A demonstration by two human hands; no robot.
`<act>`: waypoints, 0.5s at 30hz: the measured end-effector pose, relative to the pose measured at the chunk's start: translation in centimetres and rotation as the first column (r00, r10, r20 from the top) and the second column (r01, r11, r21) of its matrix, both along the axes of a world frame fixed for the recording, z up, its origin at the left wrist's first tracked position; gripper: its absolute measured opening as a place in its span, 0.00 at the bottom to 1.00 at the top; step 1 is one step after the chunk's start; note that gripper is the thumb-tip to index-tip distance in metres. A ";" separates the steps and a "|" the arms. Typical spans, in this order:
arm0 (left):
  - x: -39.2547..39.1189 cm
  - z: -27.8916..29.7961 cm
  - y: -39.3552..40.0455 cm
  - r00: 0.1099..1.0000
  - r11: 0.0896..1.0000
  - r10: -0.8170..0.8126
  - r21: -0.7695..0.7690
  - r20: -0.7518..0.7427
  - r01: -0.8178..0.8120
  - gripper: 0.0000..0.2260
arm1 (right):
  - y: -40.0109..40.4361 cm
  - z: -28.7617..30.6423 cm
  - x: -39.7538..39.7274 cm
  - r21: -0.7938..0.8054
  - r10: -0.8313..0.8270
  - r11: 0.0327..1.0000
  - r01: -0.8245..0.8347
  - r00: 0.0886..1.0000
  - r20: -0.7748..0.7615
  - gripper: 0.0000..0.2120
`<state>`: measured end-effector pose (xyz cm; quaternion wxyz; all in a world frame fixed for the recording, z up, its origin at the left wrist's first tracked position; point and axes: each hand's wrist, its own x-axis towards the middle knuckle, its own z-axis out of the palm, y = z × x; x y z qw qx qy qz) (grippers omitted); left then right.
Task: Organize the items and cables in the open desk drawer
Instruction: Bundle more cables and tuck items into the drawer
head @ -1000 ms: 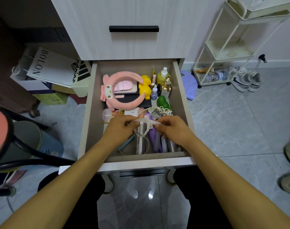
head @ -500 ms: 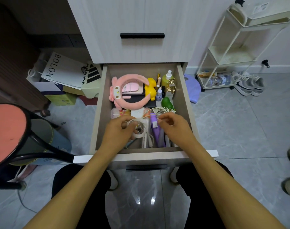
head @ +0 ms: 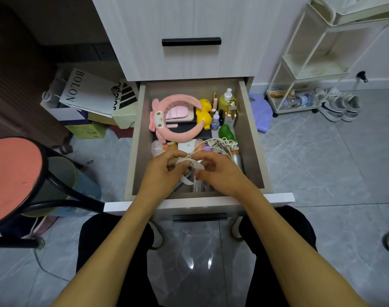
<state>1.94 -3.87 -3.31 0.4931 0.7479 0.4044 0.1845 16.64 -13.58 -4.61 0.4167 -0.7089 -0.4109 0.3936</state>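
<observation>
Both hands work over the front part of the open drawer (head: 252, 138). The left hand (head: 161, 173) and the right hand (head: 220, 173) each have their fingers curled on a white cable (head: 192, 163), which is looped between them. So each grip is clamped on the cable. More of the cable lies tangled just behind the right hand, near a green avocado toy (head: 226, 131). On the floor at the left, a white paper bag (head: 85, 94) reads "BOLON".

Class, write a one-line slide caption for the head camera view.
Both hands, left hand and right hand, hold a white cable over the open drawer beside a pink headband.
</observation>
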 end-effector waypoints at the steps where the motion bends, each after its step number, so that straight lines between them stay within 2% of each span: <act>1: 0.1 0.1 -0.1 1.000 1.000 0.015 -0.024 0.002 -0.015 0.05 | -0.1 0.0 -0.1 0.005 -0.028 1.000 0.028 0.999 0.025 0.12; 2: 0.2 0.2 -0.2 0.999 0.998 0.033 -0.047 0.006 -0.033 0.03 | -0.3 0.2 -0.2 0.015 -0.066 0.998 0.066 0.998 0.013 0.10; 5: 0.5 0.2 -0.4 0.997 0.993 0.075 -0.093 -0.003 -0.075 0.04 | -0.7 0.5 -0.2 0.047 -0.145 0.987 0.154 0.978 -0.147 0.09; 15: 0.4 0.2 0.1 0.990 0.972 0.141 -0.188 -0.001 -0.139 0.07 | -0.7 1.1 0.4 -0.003 -0.160 0.986 0.169 0.923 -0.351 0.06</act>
